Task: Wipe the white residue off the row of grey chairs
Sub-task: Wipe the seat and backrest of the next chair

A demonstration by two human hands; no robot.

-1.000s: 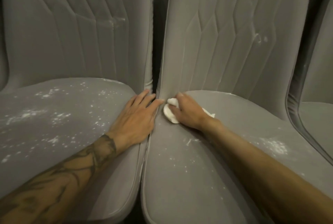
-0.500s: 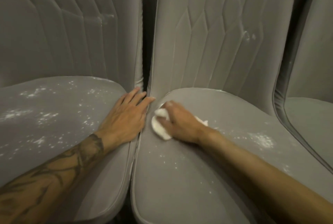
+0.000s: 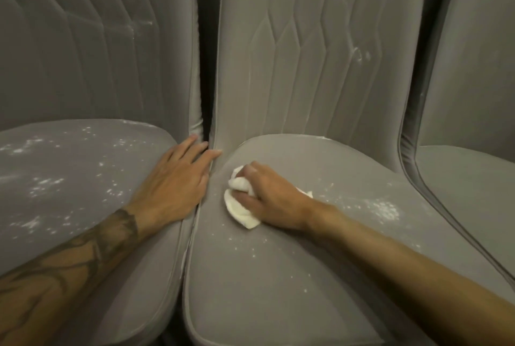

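Three grey padded chairs stand side by side. My right hand [image 3: 267, 198] presses a crumpled white cloth [image 3: 239, 206] onto the left part of the middle chair's seat [image 3: 278, 284]. My left hand [image 3: 175, 181] lies flat with fingers spread on the right edge of the left chair's seat [image 3: 69, 178], fingertips at the gap between the two chairs. White residue [image 3: 384, 209] sits in a patch to the right of my right forearm on the middle seat, with small specks in front of the cloth. More white specks [image 3: 41, 184] are scattered over the left seat.
A dark narrow gap [image 3: 204, 67] separates the left and middle backrests. The middle backrest [image 3: 306, 53] carries a small white smear at its right. A third chair [image 3: 473, 178] stands at the far right, its seat partly in view.
My right hand has drawn the cloth back from the seat's rear corner toward me along the left part of the middle seat. My left hand has stayed in place.
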